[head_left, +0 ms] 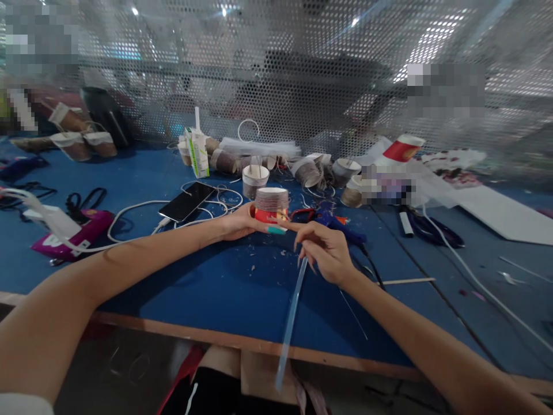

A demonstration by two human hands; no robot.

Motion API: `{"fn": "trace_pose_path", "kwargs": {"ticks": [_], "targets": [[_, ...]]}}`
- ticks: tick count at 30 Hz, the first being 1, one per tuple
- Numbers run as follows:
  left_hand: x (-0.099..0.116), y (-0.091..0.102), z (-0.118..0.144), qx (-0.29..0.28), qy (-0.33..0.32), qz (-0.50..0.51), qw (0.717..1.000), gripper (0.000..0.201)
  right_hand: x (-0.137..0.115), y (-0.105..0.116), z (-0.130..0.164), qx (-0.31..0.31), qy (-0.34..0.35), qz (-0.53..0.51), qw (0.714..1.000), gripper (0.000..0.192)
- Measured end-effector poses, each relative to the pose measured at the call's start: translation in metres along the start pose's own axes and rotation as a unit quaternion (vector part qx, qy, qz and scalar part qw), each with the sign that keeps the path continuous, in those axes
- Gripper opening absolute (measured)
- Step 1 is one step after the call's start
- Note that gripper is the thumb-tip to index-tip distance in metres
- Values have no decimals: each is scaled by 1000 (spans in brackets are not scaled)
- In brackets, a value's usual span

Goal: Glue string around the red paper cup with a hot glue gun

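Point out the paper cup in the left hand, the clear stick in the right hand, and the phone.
paper cup (271,206), head view, its side wall
clear stick (290,323), head view, mid-length
phone (188,202), head view, its screen

Bright light comes from above and glares on the perforated screen (302,75). The edges look stretched and blurry. Soft arm shadows lie on the blue table (207,288).

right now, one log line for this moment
left hand: holds paper cup | right hand: pinches clear glue stick | surface: blue table | nearby: phone
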State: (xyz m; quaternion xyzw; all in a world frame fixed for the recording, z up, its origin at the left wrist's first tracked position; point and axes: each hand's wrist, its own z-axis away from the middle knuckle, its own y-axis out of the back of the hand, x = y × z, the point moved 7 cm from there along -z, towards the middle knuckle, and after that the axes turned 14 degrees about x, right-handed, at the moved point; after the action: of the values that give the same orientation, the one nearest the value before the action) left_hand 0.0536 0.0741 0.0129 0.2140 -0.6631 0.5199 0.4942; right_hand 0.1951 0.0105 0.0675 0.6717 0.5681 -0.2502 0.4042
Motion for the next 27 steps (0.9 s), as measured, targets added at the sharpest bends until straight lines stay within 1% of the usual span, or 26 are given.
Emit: {"fn": "trace_pose_path", "kwargs": {"ticks": [1,3,4,5,9,12,13,15,16,17,18,19,20,21,24,25,27], "targets": [[0,1,-1,7,-4,1,1000,60,-1,5,0,34,12,-10,999,10],[0,4,-2,24,-8,5,1000,60,0,18,0,122,30,-26,992,10],[-1,5,-3,32,-8,8,999,61,2,23,0,154,31,-25,987,11],[-1,7,-4,41,-8,11,999,61,4,26,1,171,30,-18,985,12],[2,14,-7,83,-21,26,996,56,6,23,3,149,22,-15,988,15],[4,17,-9,95,-21,46,994,51,4,31,-2,170,8,-21,985,13],[4,17,-9,95,-19,55,994,52,3,36,-6,178,8,-1,984,12],[4,17,-8,96,-11,71,993,56,0,49,-17,196,25,91,976,7],[4,17,-8,96,-5,76,992,58,0,55,-24,182,26,192,964,3],[3,17,-7,93,3,81,992,59,3,61,-31,162,27,305,938,8],[2,17,-7,84,10,84,993,59,5,70,-38,158,23,402,902,16],[2,16,-7,72,16,87,993,57,11,78,-43,141,10,465,874,26],[1,15,-7,58,20,91,994,55,17,84,-48,112,3,503,857,34],[1,14,-7,44,21,96,994,54,25,88,-51,76,-4,526,847,39],[0,13,-8,10,20,120,992,56,52,89,-49,-52,-47,534,843,39],[-1,13,-9,0,20,129,991,59,59,88,-47,-78,-60,539,837,39],[-1,12,-9,-19,25,135,990,65,65,86,-42,-91,-69,569,814,37]]}}
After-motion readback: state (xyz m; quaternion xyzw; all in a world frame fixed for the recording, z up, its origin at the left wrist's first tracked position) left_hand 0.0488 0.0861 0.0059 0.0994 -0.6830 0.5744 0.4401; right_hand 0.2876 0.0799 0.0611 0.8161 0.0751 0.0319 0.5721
